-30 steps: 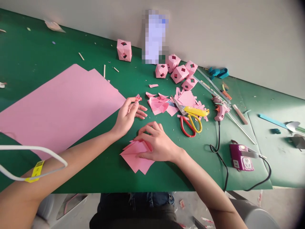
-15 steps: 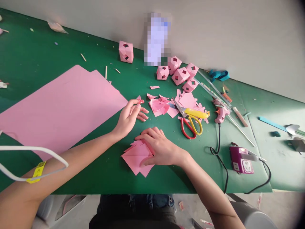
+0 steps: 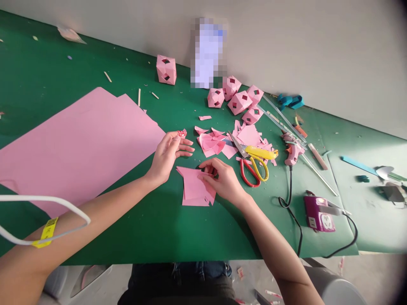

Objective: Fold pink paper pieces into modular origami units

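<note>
Folded pink paper point(image 3: 194, 186) near square, long axis unclear; sharp corner points far-left.
Right hand point(image 3: 223, 178) pinches its far-right edge; left hand point(image 3: 166, 156) has fingers loosely spread.

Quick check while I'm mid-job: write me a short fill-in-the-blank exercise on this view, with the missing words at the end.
1. The small paper is held at its edge by the person's ____ hand.
2. The scissors have one yellow handle and one ____ handle.
3. The glue gun has a ____ cord.
4. One paper shape sits apart from a cluster of ____ others.

Missing words: right; red; black; five.
</note>
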A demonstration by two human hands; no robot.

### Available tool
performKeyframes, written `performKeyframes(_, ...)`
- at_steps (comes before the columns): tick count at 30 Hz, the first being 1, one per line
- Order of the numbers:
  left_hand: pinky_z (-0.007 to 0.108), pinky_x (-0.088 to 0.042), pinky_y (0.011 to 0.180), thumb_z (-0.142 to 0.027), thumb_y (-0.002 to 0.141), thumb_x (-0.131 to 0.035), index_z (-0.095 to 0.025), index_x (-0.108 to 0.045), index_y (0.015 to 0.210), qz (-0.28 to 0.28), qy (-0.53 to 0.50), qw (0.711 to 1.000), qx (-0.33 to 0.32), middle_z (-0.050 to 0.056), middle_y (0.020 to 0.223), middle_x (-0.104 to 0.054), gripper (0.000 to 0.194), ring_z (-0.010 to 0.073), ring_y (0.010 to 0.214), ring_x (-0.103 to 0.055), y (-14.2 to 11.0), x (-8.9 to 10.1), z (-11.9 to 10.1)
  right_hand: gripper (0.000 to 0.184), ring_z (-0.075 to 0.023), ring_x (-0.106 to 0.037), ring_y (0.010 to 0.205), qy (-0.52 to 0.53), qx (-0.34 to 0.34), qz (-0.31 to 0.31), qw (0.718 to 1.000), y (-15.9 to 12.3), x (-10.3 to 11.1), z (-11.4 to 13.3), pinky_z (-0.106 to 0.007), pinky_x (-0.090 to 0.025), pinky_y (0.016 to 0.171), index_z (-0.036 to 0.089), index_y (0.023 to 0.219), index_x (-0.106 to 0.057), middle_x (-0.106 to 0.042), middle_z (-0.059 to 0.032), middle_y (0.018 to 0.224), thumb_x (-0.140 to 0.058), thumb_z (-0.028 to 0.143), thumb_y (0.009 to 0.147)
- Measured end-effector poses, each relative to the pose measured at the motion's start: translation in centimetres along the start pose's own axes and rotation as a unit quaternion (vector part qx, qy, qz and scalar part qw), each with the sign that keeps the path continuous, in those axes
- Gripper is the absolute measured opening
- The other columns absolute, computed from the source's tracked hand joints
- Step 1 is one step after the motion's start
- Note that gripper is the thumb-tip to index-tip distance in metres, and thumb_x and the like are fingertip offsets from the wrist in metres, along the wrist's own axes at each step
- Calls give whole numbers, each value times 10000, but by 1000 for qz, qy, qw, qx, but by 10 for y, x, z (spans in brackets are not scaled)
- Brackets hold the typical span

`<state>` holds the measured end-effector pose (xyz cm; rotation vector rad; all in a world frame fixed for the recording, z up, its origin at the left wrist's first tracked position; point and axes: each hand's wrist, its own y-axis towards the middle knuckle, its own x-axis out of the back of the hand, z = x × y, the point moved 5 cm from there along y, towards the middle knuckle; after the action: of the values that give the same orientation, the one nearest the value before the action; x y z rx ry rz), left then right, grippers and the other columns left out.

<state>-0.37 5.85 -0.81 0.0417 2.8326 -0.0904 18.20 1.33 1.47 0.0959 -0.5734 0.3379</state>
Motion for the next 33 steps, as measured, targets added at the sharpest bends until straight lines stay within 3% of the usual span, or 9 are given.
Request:
performKeyframes(7,318,-615,763,-551,1008,-566,-190,-591,1135,29,40,999,-9,69,985,-738,384,189,905,-744,-4,-2,1,256,-155,-609,718,145,-98,-58,983,4,10,-19,-307,-484,666,212,965,-734,-707,-16,831,-765,454,886)
performKeyframes(12,335,-605,823,-550,928,-703,-196,-554,1226,72,65,995,-29,106,1136,-733,487,223,1048,-729,-7,-6,-1,448,-140,-613,682,325,-122,-95,933,7,9,-19,-287,-495,651,245,1136,-681,-687,29,759,-854,480,797)
performKeyframes(15,355,-588,891,-526,881,-769,-204,-542,1236,95,80,992,-24,115,1165,-731,530,246,1126,-711,-9,-7,-2,471,-120,-582,642,377,-127,-92,913,8,2,-16,-272,-493,627,258,1154,-677,-660,45,746,-865,479,783)
performKeyframes(19,371,-573,948,-510,878,-776,-208,-543,1250,107,67,992,-9,120,1217,-720,533,265,1196,-690,-10,-8,-1,419,-120,-579,664,381,-109,-77,915,11,-7,-11,-276,-542,646,253,1122,-700,-660,30,784,-848,482,804)
performKeyframes(25,357,-569,992,-475,882,-778,-208,-569,1249,105,63,992,-3,114,1274,-712,499,258,1234,-675,-11,-9,-3,569,-230,-680,1063,344,-79,-60,934,14,-9,-9,-319,-626,769,242,1150,-686,-720,-77,1202,-914,512,704)
performKeyframes(30,356,-571,983,-462,882,-771,-207,-598,1241,108,78,991,14,116,1245,-721,473,256,1196,-689,-13,-7,-2,515,-172,-693,810,324,-112,-60,937,15,-11,-16,-330,-647,723,226,1065,-694,-720,-47,1016,-769,667,809)
performKeyframes(33,363,-574,973,-429,892,-743,-198,-593,1260,115,85,990,5,124,1260,-714,460,258,1176,-694,-13,-6,-3,522,-132,-654,656,334,-129,-87,930,15,-12,-21,-328,-650,694,220,987,-662,-644,3,863,-708,716,831)
